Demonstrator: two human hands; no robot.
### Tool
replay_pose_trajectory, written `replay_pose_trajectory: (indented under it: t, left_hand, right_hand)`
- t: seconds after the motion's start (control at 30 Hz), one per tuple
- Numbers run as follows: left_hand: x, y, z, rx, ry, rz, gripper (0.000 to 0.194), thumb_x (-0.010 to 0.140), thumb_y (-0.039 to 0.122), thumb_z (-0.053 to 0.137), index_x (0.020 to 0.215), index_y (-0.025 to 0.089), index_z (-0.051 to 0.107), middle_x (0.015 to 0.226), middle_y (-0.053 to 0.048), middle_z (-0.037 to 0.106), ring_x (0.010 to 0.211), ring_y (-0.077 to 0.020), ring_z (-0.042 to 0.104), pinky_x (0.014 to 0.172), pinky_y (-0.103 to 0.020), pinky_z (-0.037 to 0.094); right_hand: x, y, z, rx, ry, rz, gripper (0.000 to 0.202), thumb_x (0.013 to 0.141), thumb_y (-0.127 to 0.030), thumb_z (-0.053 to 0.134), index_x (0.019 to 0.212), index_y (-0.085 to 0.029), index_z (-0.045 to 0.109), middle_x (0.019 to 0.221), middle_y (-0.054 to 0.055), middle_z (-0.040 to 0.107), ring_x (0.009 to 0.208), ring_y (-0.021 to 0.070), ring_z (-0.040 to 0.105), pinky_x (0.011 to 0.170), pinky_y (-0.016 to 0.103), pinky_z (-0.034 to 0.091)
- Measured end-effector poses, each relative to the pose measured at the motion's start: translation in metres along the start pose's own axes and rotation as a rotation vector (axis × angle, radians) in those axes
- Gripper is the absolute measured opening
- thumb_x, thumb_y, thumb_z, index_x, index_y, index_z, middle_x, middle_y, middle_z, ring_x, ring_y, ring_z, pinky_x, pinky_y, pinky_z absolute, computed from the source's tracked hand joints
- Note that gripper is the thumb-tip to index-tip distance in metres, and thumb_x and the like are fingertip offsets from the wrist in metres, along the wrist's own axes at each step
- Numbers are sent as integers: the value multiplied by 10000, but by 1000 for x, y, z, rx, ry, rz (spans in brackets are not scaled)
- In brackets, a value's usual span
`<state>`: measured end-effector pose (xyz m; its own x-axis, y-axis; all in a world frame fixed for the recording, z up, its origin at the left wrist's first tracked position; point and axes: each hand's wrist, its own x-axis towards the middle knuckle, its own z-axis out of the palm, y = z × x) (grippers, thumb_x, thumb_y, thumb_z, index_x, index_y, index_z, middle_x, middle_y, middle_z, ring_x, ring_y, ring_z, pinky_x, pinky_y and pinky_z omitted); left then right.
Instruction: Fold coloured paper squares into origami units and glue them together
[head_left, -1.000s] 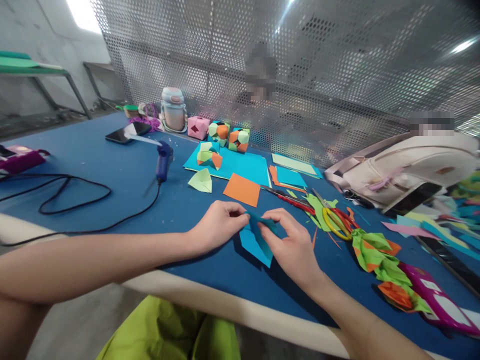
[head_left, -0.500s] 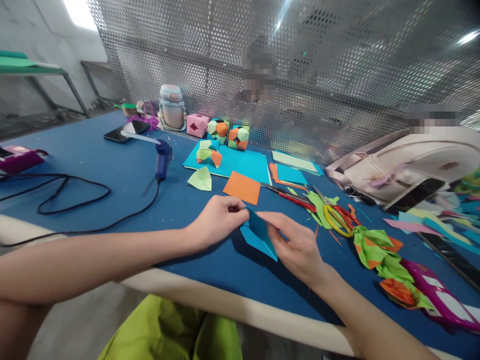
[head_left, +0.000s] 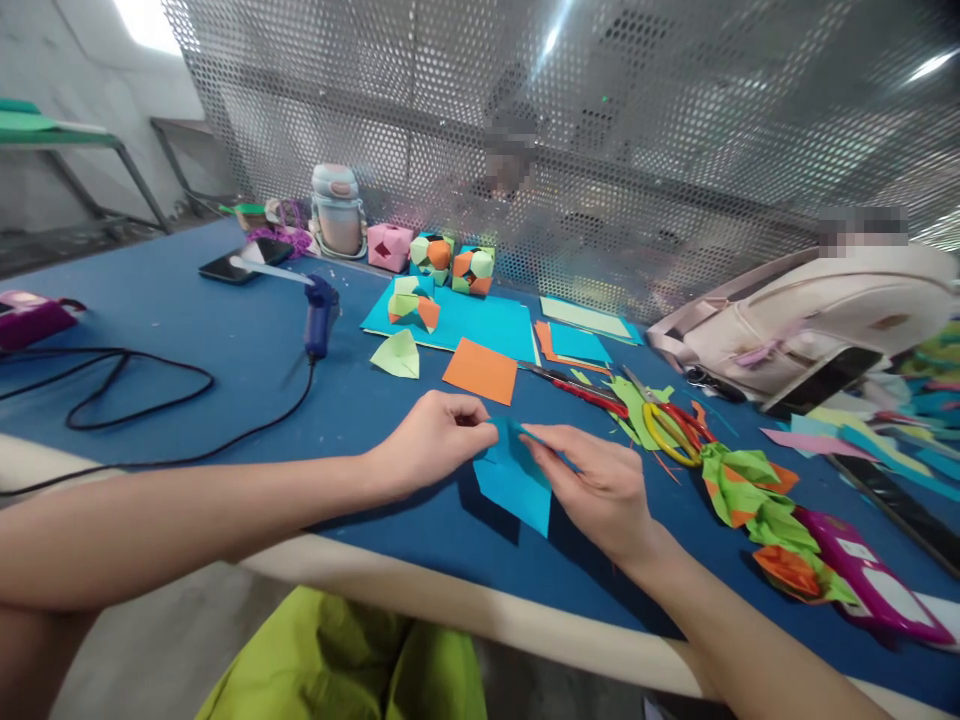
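Between my hands hangs a blue sheet of paper [head_left: 514, 485], held up by its top edge just over the table. My left hand [head_left: 435, 440] pinches its upper left corner, fingers curled. On the upper right edge my right hand [head_left: 596, 480] grips it between thumb and fingers. Right beyond them lies an orange paper square [head_left: 481, 371], with a folded pale green paper piece [head_left: 396, 354] to its left. A partly built green, orange and blue paper shape [head_left: 413, 304] sits on blue sheets [head_left: 480, 322] further back.
A blue glue gun [head_left: 320, 318] stands at left, its black cord [head_left: 255, 448] trailing across the table. Scissors [head_left: 670, 435], paper scraps and a crumpled green-orange paper chain [head_left: 754, 490] lie right. Finished paper cubes [head_left: 430, 259], a bottle [head_left: 337, 212] and a backpack [head_left: 817, 310] line the back.
The blue paper has turned so that its broad face shows more toward me. My right hand has shifted slightly along its top edge; both hands keep their hold.
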<state>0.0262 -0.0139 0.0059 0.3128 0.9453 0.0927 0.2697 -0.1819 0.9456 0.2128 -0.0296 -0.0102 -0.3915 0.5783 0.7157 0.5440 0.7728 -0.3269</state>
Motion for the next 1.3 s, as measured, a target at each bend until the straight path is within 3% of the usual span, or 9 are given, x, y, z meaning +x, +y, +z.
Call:
replay_pose_trajectory:
  t: [0.13, 0.23, 0.43, 0.53, 0.63, 0.73, 0.9, 1.13, 1.3]
  left_hand:
    - [2, 1, 0, -46, 34, -46, 157, 661, 199, 478, 519, 140, 510, 498, 50, 419, 520, -78, 372, 494, -201, 293]
    - [3, 1, -1, -81, 41, -60, 153, 649, 199, 478, 510, 141, 504, 493, 52, 425, 514, -76, 370, 489, -200, 292]
    - [4, -2, -2, -51, 36, -15, 171, 672, 222, 469, 523, 144, 499, 510, 45, 426, 532, -84, 372, 511, -209, 302]
    - [3, -1, -2, -27, 35, 16, 168, 682, 219, 463, 538, 142, 506, 527, 39, 434, 549, -87, 375, 521, -210, 308]
    - [3, -1, -2, -24, 32, 20, 168, 686, 215, 460, 544, 141, 510, 537, 36, 445, 561, -89, 383, 529, -207, 313]
    - [3, -1, -2, -49, 36, -6, 164, 680, 219, 462, 549, 141, 523, 536, 34, 459, 568, -93, 401, 536, -205, 325]
    - [3, -2, -1, -75, 38, -25, 159, 667, 232, 463, 563, 143, 543, 535, 31, 466, 565, -100, 414, 533, -208, 332]
    - [3, -2, -1, -71, 51, 3, 152, 672, 216, 466, 563, 142, 542, 534, 33, 463, 567, -98, 412, 538, -207, 337]
    - [2, -2, -2, -31, 47, 45, 165, 696, 206, 471, 561, 137, 537, 546, 32, 472, 571, -90, 409, 539, -205, 328]
  right_hand:
    - [-4, 10, -3, 4, -79, -151, 389, 840, -57, 496, 1179, -219, 596, 1064, 64, 684, 950, 183, 654, 809, 323, 565]
    - [-3, 12, -5, -5, -144, -212, 405, 835, -37, 475, 1185, -204, 593, 1163, 100, 635, 1055, 193, 608, 879, 345, 538]
    - [5, -1, -6, 137, -242, -57, 353, 854, -124, 464, 1166, -232, 591, 1244, 94, 579, 1110, 196, 570, 910, 368, 508]
    - [5, -6, -3, 185, -189, 122, 389, 846, -188, 529, 1230, -244, 526, 1204, 72, 610, 1093, 192, 582, 909, 352, 509]
    - [2, -6, 1, 137, -66, 232, 321, 835, -191, 557, 1152, -237, 564, 1075, 54, 670, 952, 176, 645, 817, 309, 547]
    - [1, -3, 2, 113, -35, 124, 233, 847, -121, 494, 1009, -226, 626, 1002, 56, 687, 926, 176, 650, 806, 319, 543]
    - [2, 1, -1, 35, -69, -31, 292, 828, -67, 442, 971, -208, 655, 1032, 93, 677, 941, 183, 646, 769, 317, 553]
    - [3, -4, -2, 6, -81, -52, 278, 838, -114, 460, 1023, -182, 656, 1054, 115, 665, 967, 193, 637, 815, 333, 546]
    - [4, -7, 1, 76, -49, 48, 204, 854, -118, 500, 967, -189, 656, 987, 95, 671, 919, 180, 638, 799, 327, 535]
